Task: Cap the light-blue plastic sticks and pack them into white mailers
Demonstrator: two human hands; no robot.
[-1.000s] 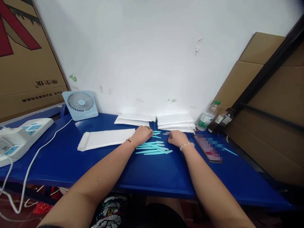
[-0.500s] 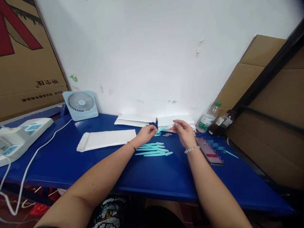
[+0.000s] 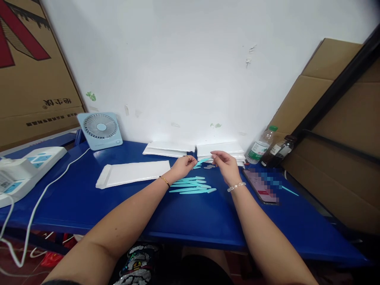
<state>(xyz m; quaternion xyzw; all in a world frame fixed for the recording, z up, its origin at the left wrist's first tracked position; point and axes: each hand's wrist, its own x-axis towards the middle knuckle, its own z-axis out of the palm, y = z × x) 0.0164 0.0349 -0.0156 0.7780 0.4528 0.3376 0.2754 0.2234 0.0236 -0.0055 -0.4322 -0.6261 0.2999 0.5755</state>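
Between the fingertips of my left hand (image 3: 181,168) is a slim turquoise eyebrow razor (image 3: 203,160), pointing up to the right. The thumb and fingers of my right hand (image 3: 227,168) close on its far end; what exactly they pinch there is too small to make out. Below the hands, a loose pile of similar turquoise eyebrow razors (image 3: 192,186) lies on the blue table (image 3: 196,221). Small clear plastic pieces (image 3: 209,167) rest just behind the pile, partly under the held razor.
A white padded envelope (image 3: 133,174) lies left of my hands. Two stacks of white envelopes (image 3: 169,147) stand against the wall. Rightward are a phone (image 3: 259,186), a clear bottle (image 3: 261,147) and a dark bottle (image 3: 277,152). A fan (image 3: 101,128) and power strip (image 3: 38,162) are leftward.
My right hand has moved left, and its fingers now meet the far end of the razor. My left hand still holds it in nearly the same place.
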